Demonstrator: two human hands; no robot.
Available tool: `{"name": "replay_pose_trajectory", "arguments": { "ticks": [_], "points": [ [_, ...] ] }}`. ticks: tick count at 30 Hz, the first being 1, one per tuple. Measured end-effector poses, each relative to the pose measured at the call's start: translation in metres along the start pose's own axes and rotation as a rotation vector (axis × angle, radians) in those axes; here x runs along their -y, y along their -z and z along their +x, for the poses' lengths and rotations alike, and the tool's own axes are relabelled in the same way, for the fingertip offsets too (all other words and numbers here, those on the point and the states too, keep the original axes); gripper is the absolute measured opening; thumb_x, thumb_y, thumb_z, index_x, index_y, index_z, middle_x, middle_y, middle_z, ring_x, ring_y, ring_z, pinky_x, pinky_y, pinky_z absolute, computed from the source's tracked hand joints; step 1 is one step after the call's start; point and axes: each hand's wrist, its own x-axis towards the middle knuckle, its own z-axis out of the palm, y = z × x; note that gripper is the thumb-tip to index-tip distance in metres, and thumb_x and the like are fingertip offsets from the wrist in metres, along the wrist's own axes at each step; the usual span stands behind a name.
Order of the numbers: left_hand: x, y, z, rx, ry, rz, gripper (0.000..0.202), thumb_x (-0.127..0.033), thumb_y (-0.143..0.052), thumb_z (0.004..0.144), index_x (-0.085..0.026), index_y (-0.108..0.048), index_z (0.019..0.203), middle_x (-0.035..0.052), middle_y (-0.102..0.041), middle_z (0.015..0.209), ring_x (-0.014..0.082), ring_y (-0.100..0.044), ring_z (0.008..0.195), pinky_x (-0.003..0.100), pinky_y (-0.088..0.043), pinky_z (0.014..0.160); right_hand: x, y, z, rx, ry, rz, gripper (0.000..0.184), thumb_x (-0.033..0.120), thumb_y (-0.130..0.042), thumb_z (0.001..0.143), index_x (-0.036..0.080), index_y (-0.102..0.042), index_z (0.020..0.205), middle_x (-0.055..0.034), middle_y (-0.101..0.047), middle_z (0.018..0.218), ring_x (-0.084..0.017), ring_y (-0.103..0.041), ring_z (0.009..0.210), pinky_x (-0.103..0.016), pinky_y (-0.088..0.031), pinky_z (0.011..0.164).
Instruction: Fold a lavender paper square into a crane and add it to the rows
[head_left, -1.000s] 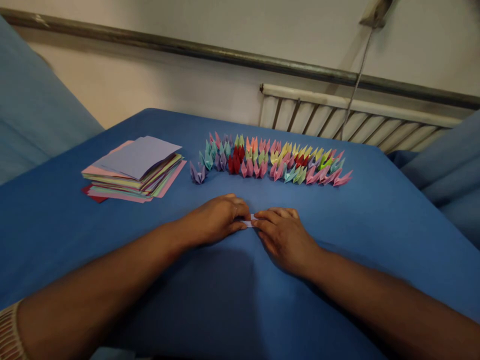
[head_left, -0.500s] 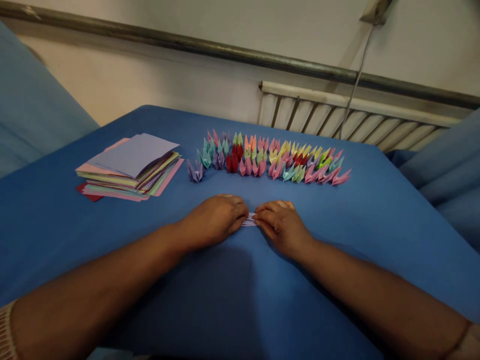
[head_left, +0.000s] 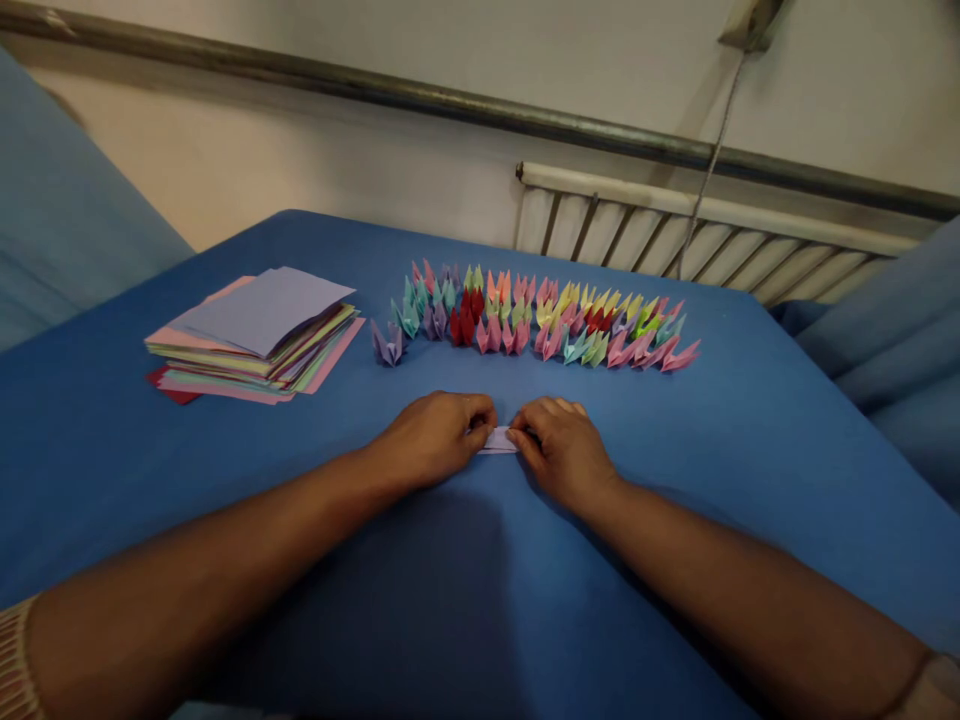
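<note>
A small folded piece of pale lilac paper (head_left: 499,439) lies on the blue cloth between my hands. My left hand (head_left: 439,435) has its fingers curled and pinches the paper's left end. My right hand (head_left: 562,445) is also curled, its fingertips pressing the paper's right end. Most of the paper is hidden under my fingers. Beyond my hands, rows of several small folded paper figures (head_left: 536,320) in many colours stand side by side. One lilac figure (head_left: 388,345) stands apart at the left end.
A stack of coloured paper sheets (head_left: 255,335) with a lilac sheet on top lies at the left of the blue-covered table (head_left: 750,470). A white radiator (head_left: 675,240) and a metal rail run along the wall behind. Blue fabric hangs at both sides.
My hands have drawn slightly closer together on the paper and curled tighter. More of the paper shows between them than a second ago.
</note>
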Motion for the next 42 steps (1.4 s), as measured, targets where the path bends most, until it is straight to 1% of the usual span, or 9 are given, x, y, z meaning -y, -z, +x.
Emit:
{"name": "replay_pose_trajectory", "arguments": {
  "ticks": [9, 16, 22, 26, 29, 33, 36, 38, 42],
  "points": [
    [0.003, -0.003, 0.000, -0.063, -0.044, 0.053, 0.016, -0.025, -0.048, 0.085, -0.021, -0.064, 0.087, 0.0004, -0.064, 0.081, 0.0157, -0.056, 0.070, 0.027, -0.038, 0.064, -0.003, 0.002, 0.000, 0.037, 0.048, 0.078, 0.009, 0.024, -0.054, 0.092, 0.020, -0.062, 0.092, -0.0051, -0.065, 0.092, -0.020, -0.055, 0.089, -0.034, -0.039, 0.079],
    [0.009, -0.006, 0.001, -0.096, -0.109, 0.082, 0.018, -0.023, -0.050, 0.086, -0.021, -0.064, 0.097, 0.0039, -0.064, 0.096, 0.0204, -0.058, 0.090, 0.032, -0.043, 0.080, -0.004, 0.002, -0.001, 0.023, 0.014, 0.104, 0.011, 0.026, -0.055, 0.092, 0.020, -0.063, 0.098, -0.0064, -0.064, 0.095, -0.021, -0.055, 0.092, -0.036, -0.040, 0.081],
    [0.007, 0.000, 0.004, -0.018, -0.033, 0.051, 0.021, -0.027, -0.054, 0.085, -0.022, -0.065, 0.102, 0.0028, -0.067, 0.092, 0.0205, -0.060, 0.087, 0.031, -0.042, 0.077, -0.006, 0.002, 0.000, 0.048, -0.016, 0.130, 0.014, 0.029, -0.058, 0.090, 0.022, -0.064, 0.100, -0.0044, -0.062, 0.090, -0.020, -0.054, 0.089, -0.036, -0.039, 0.081],
    [0.008, 0.001, 0.004, 0.019, -0.061, -0.022, 0.017, -0.029, -0.055, 0.084, -0.022, -0.066, 0.094, 0.0011, -0.066, 0.087, 0.0181, -0.059, 0.081, 0.028, -0.041, 0.072, -0.008, 0.002, 0.000, 0.058, -0.001, 0.169, 0.006, 0.026, -0.061, 0.087, 0.022, -0.064, 0.091, -0.0030, -0.060, 0.089, -0.020, -0.053, 0.089, -0.035, -0.039, 0.081],
    [0.007, 0.001, 0.001, -0.011, -0.136, -0.046, 0.012, -0.029, -0.057, 0.082, -0.020, -0.066, 0.086, 0.0016, -0.064, 0.088, 0.0186, -0.058, 0.085, 0.029, -0.041, 0.077, -0.008, 0.004, -0.001, 0.043, 0.051, 0.222, 0.003, 0.024, -0.062, 0.087, 0.022, -0.061, 0.089, -0.0029, -0.061, 0.094, -0.019, -0.053, 0.092, -0.036, -0.038, 0.084],
    [0.002, 0.000, -0.003, -0.045, -0.064, -0.256, 0.016, -0.033, -0.056, 0.084, -0.019, -0.063, 0.082, -0.0005, -0.061, 0.077, 0.0157, -0.055, 0.073, 0.027, -0.041, 0.068, -0.008, 0.003, -0.002, -0.068, 0.073, 0.414, 0.006, 0.022, -0.059, 0.088, 0.021, -0.058, 0.094, -0.0035, -0.063, 0.097, -0.018, -0.057, 0.091, -0.036, -0.042, 0.085],
    [-0.003, -0.004, -0.001, -0.130, 0.053, -0.569, 0.019, -0.036, -0.060, 0.081, -0.017, -0.060, 0.078, -0.0032, -0.055, 0.066, 0.0118, -0.049, 0.060, 0.023, -0.037, 0.055, -0.007, -0.003, 0.000, -0.204, -0.072, 0.711, 0.032, 0.027, -0.067, 0.081, 0.022, -0.054, 0.109, -0.0041, -0.064, 0.100, -0.017, -0.060, 0.085, -0.032, -0.047, 0.077],
    [-0.005, -0.008, 0.001, -0.206, 0.095, -0.750, 0.022, -0.037, -0.065, 0.076, -0.016, -0.058, 0.075, -0.0039, -0.052, 0.064, 0.0104, -0.047, 0.058, 0.021, -0.035, 0.053, -0.003, -0.008, 0.003, -0.222, -0.184, 1.001, 0.040, 0.033, -0.069, 0.077, 0.023, -0.051, 0.112, -0.0003, -0.063, 0.087, -0.013, -0.058, 0.068, -0.027, -0.046, 0.062],
    [-0.008, -0.014, 0.002, -0.274, 0.139, -0.966, 0.027, -0.040, -0.069, 0.072, -0.016, -0.055, 0.074, -0.0045, -0.051, 0.063, 0.0089, -0.047, 0.057, 0.020, -0.036, 0.052, 0.011, -0.012, 0.007, -0.228, -0.275, 1.291, 0.030, 0.037, -0.073, 0.072, 0.022, -0.060, 0.094, 0.0016, -0.063, 0.079, -0.011, -0.056, 0.063, -0.024, -0.045, 0.057]
  ]
}}
